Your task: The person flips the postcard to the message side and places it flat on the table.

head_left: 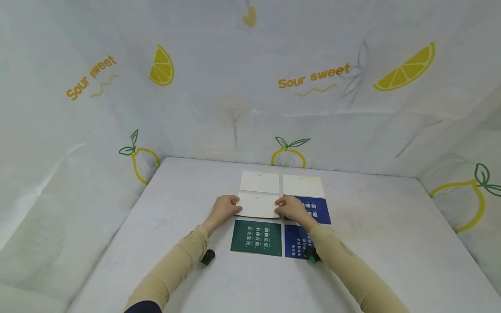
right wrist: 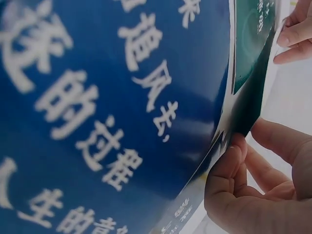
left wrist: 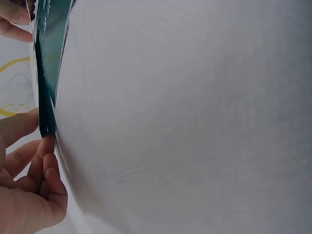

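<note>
Both hands hold one card (head_left: 257, 206) between them, white side up, its dark green underside showing in the wrist views. My left hand (head_left: 224, 208) pinches the card's left edge between thumb and fingers. At the opposite edge, my right hand (head_left: 293, 209) pinches it the same way. The card's front edge sits slightly raised, bowed over the table. Just in front lies a green card (head_left: 256, 237) with white Chinese writing. Under the right hand and forearm are two blue cards, the upper one (head_left: 322, 211) and the lower one (head_left: 294, 244), both partly covered.
Behind the held card lie two white-faced cards, one at left (head_left: 259, 181) and one at right (head_left: 302, 186). The pale table (head_left: 188, 182) meets a white lemon-print sheet (head_left: 203, 121) at its back edge. Small dark devices sit at both wrists.
</note>
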A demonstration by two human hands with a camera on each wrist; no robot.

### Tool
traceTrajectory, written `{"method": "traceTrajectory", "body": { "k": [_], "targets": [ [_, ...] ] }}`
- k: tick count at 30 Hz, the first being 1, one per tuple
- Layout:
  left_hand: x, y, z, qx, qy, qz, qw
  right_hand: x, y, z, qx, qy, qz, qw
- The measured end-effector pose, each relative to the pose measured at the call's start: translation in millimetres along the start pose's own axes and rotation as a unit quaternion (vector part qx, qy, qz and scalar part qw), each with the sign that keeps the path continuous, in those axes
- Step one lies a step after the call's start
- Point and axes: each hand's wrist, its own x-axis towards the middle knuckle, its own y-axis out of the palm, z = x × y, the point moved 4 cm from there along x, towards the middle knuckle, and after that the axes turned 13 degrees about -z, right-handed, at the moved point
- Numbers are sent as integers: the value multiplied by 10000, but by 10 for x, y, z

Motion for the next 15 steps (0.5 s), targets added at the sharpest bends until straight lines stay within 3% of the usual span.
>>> {"method": "traceTrajectory", "body": {
  "k": [8,15],
  "targets": [
    [-9,47,-51,640,246,36,9976,47,70,39,-569,-351,63,9977],
    [15,33,-152,1134,672,14,9913,22,62,114,-946,-468,-8,9944]
  ]
}}
